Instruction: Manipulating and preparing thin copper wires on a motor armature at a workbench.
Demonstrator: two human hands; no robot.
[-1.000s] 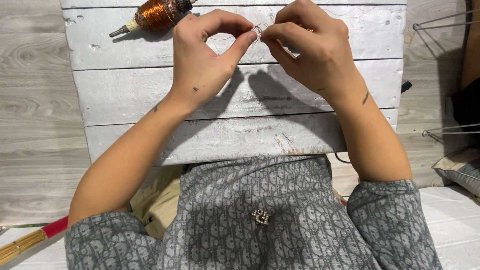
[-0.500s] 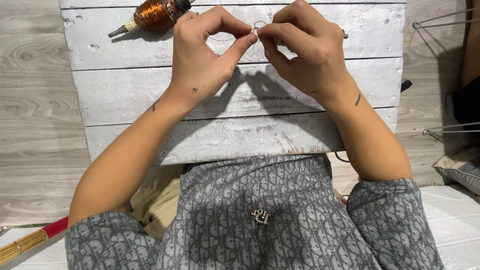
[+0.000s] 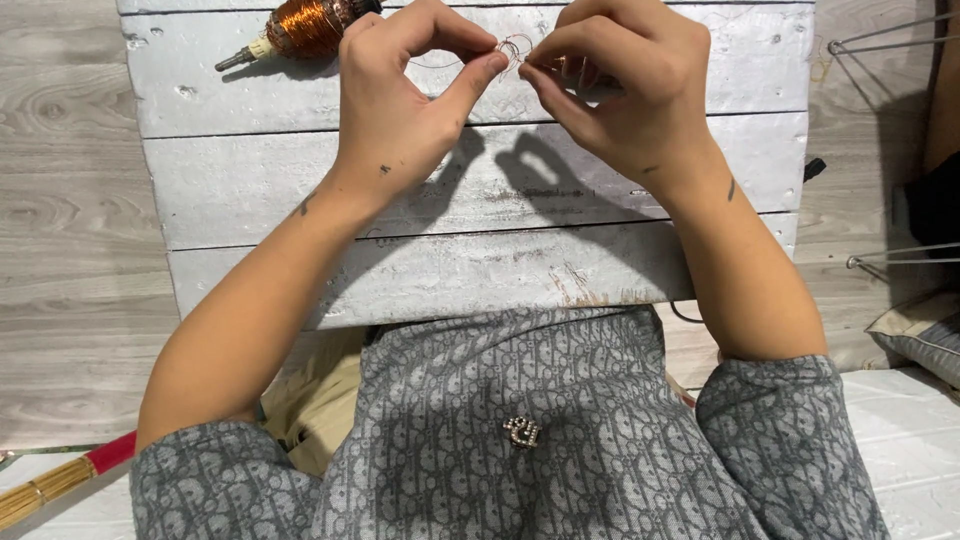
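Bending is in hand: a small thin silver wire loop (image 3: pixel 512 46) is pinched between left hand (image 3: pixel 400 100) and right hand (image 3: pixel 630 95) fingers above the white plank desk (image 3: pixel 450 210); a steady grip seems needed.

A home craft corner, by the look of it: a whitewashed plank board (image 3: pixel 470 200) laid over grey wood-look flooring (image 3: pixel 70 250), a copper wire spool (image 3: pixel 310 25) just left of the pinching fingers, a cushion (image 3: pixel 925 335) off right.
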